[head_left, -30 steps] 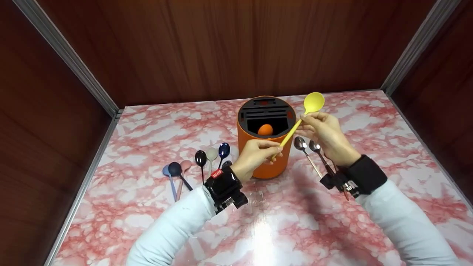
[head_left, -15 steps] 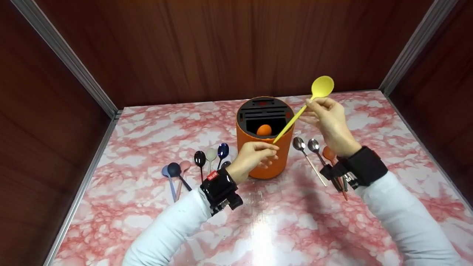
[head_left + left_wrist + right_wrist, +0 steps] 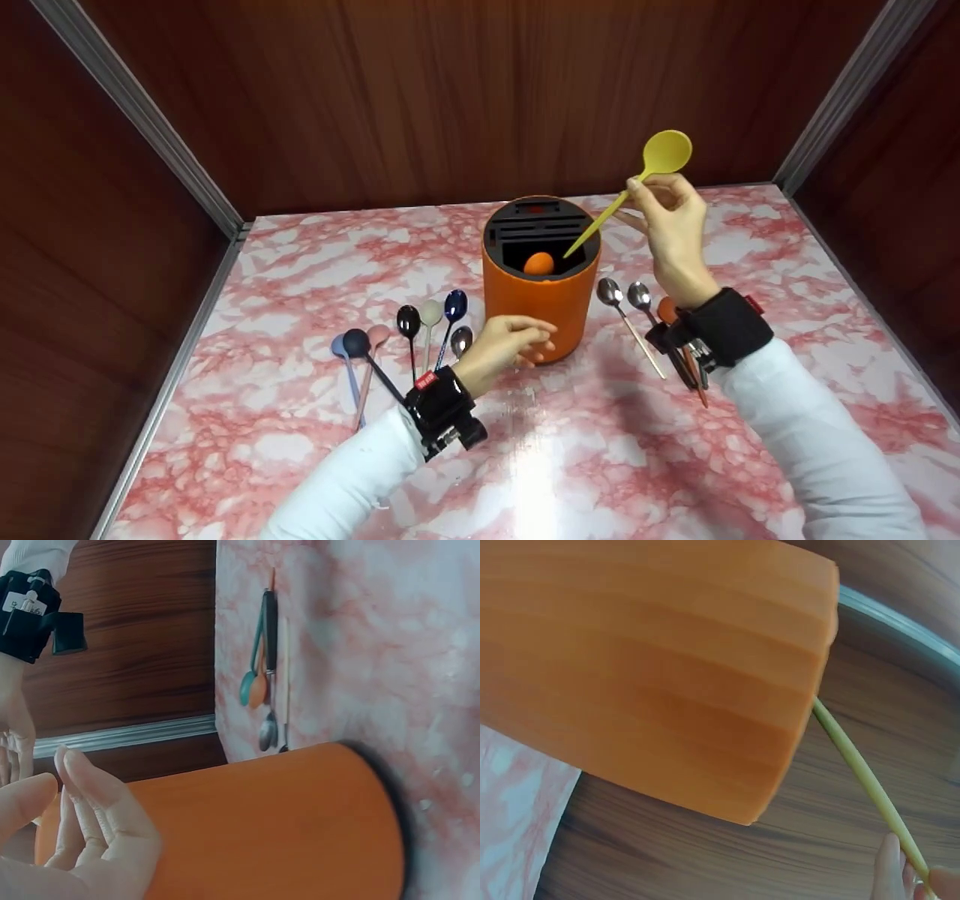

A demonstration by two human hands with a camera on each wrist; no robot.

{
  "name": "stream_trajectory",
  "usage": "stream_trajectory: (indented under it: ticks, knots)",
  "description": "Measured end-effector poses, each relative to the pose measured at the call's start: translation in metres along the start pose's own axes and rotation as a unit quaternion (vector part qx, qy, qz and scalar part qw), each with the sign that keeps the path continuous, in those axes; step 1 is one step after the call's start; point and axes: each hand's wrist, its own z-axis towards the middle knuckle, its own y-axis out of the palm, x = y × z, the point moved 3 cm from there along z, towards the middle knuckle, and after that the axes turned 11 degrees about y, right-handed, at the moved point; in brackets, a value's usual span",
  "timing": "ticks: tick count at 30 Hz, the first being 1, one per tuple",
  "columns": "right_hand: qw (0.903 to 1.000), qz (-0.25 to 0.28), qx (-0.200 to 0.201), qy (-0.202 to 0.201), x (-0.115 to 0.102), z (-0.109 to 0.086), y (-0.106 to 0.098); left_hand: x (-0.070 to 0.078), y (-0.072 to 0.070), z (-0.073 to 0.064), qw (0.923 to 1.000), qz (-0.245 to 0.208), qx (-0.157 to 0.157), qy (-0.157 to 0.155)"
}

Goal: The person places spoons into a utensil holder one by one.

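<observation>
Dark wood-grained panels [image 3: 450,97] stand behind the orange holder [image 3: 536,304] and to either side of it. The red-and-white marbled table [image 3: 217,480] spreads beneath the holder, which stands upright with its black slotted insert [image 3: 511,217] facing up. My right hand [image 3: 675,232], above and to the right of the holder, pinches the yellow spoon [image 3: 601,220] near its bowl. My left hand [image 3: 501,346], before the holder's lower wall, is released, its fingers loosely bent around nothing; I can't tell whether it touches the holder. The yellow spoon slants, bowl up to the right of the holder, handle tip at the insert's large opening; I can't tell whether the tip is below the rim. Left of the holder lie a navy spoon [image 3: 356,343], a pink spoon [image 3: 378,335], a light blue spoon [image 3: 340,346], a black spoon [image 3: 409,322], a pale spoon [image 3: 430,313], a shiny blue spoon [image 3: 455,306] and, nearest it, a small metal bowl [image 3: 462,341]. Right of the holder lie two metal spoons [image 3: 610,291], an orange spoon [image 3: 667,308] and a teal spoon [image 3: 247,688]. Inside the holder's opening shows an orange rounded end [image 3: 539,263].
</observation>
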Motion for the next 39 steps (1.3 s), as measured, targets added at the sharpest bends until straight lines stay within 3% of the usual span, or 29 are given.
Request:
stream_trajectory:
  ticks: [5,11,17,26,29,34,39]
  knots:
    - [0.9995,-0.023,-0.003,-0.021,0.01,0.001,0.003,-0.014,-0.003,-0.003,0.9999,-0.008,0.005,-0.008]
    - [0.9993,-0.022,-0.02,-0.022,0.022,0.0,0.004,-0.024,-0.002,-0.006,0.9997,-0.016,0.007,-0.018]
    - [0.9973,-0.055,-0.042,-0.025,0.029,0.0,0.007,-0.031,-0.001,-0.008,0.9994,-0.02,0.009,-0.026]
    - [0.9945,-0.09,-0.054,0.004,0.039,0.002,0.009,-0.037,0.0,-0.009,0.9993,-0.027,0.006,-0.024]
    - [0.9901,-0.13,-0.05,0.01,0.04,0.001,0.004,-0.04,0.001,-0.01,0.9992,-0.031,0.003,-0.026]
    - [0.9748,-0.221,-0.03,0.009,0.038,0.001,-0.011,-0.048,0.001,-0.012,0.999,-0.032,0.002,-0.033]
    - [0.9768,-0.211,-0.016,0.034,0.042,0.003,-0.032,-0.057,0.002,-0.014,0.9987,-0.035,0.004,-0.037]
